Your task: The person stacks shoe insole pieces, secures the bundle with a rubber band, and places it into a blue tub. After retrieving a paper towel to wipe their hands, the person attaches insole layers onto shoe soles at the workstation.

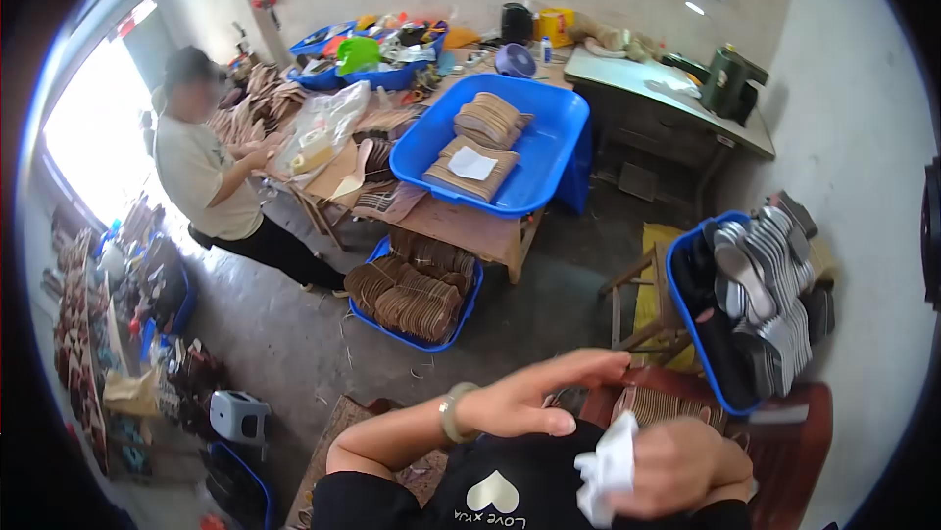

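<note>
Fingers of the right hand [674, 466] clasp a crumpled white piece [606, 476]

Head view: the right hand's fingers, blurred by motion, bend together on the white piece, paper or cloth, in front of the black shirt [431, 505]. The left hand [520, 400] holds nothing, thumb well apart from its outstretched fingers; whether their tips touch the red chair [809, 447] I cannot tell. A loose grip could let the white piece drop, and a sweeping wrist might disturb the brown stack [659, 406] close by.

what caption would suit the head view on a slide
Right hand holding a crumpled white wad, left hand open, with soles stacked in a blue tub beyond.
</note>
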### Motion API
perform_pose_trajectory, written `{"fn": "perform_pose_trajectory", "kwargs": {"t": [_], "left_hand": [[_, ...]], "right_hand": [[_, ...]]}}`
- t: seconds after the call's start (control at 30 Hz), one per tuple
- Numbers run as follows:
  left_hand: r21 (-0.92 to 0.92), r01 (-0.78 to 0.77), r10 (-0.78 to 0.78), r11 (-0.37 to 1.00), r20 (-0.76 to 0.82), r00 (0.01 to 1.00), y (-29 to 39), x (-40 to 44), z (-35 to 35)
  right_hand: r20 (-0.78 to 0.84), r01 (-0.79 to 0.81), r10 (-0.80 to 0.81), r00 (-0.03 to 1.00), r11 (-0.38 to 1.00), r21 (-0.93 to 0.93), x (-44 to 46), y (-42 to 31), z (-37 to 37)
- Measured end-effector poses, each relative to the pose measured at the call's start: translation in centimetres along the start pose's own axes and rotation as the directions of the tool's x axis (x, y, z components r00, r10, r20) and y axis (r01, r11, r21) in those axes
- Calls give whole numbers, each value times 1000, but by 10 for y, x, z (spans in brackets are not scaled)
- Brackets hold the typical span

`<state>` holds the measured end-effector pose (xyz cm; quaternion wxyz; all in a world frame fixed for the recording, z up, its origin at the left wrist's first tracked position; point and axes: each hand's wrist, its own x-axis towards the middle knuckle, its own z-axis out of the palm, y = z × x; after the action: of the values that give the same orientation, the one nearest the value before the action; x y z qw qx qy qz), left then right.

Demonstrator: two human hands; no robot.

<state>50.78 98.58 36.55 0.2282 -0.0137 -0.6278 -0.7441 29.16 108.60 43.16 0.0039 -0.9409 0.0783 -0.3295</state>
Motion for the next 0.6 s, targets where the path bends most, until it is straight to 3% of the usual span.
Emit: {"fn": "perform_pose_trajectory", "kwargs": {"t": [0.03, 0.07, 0.1, 0.13, 0.17, 0.23, 0.27, 0.3, 0.4, 0.53, 0.6], "left_hand": [[-182, 83, -80, 980, 23, 997, -24, 4, 4], [-293, 112, -119, 949, -5, 993, -36, 11, 7], [-397, 129, -153, 909, -28, 988, -47, 17, 8], [-413, 131, -175, 901, -72, 982, -70, 19, 5], [-563, 149, -248, 813, -103, 963, -96, 21, 5], [-437, 152, -283, 886, -251, 926, -99, 36, -2], [-542, 119, -324, 832, -301, 897, -102, 39, -8], [-638, 76, -369, 766, -339, 865, -104, 40, -14], [-546, 48, -360, 836, -481, 799, -87, 43, -36], [-441, 53, -369, 896, -672, 642, -100, 41, -69], [-439, 16, -375, 898, -747, 549, -99, 42, -84]], "right_hand": [[-28, -206, 206, 978, 979, -3, -15, 13, 6], [-10, -358, 362, 932, 927, 113, -42, 32, 23], [-60, -405, 436, 898, 872, 275, -48, 51, 28], [-51, -440, 472, 880, 852, 283, -64, 66, 39], [-43, -478, 511, 859, 828, 293, -80, 79, 51], [-72, -509, 557, 827, 797, 326, -91, 105, 70], [-85, -527, 584, 807, 779, 339, -93, 116, 77], [-103, -575, 643, 759, 735, 360, -95, 126, 83], [-166, -673, 800, 577, 581, 457, -93, 158, 95], [-177, -544, 693, 699, 675, 498, -87, 199, 103], [-164, -524, 615, 771, 759, 386, -79, 213, 97]]}}
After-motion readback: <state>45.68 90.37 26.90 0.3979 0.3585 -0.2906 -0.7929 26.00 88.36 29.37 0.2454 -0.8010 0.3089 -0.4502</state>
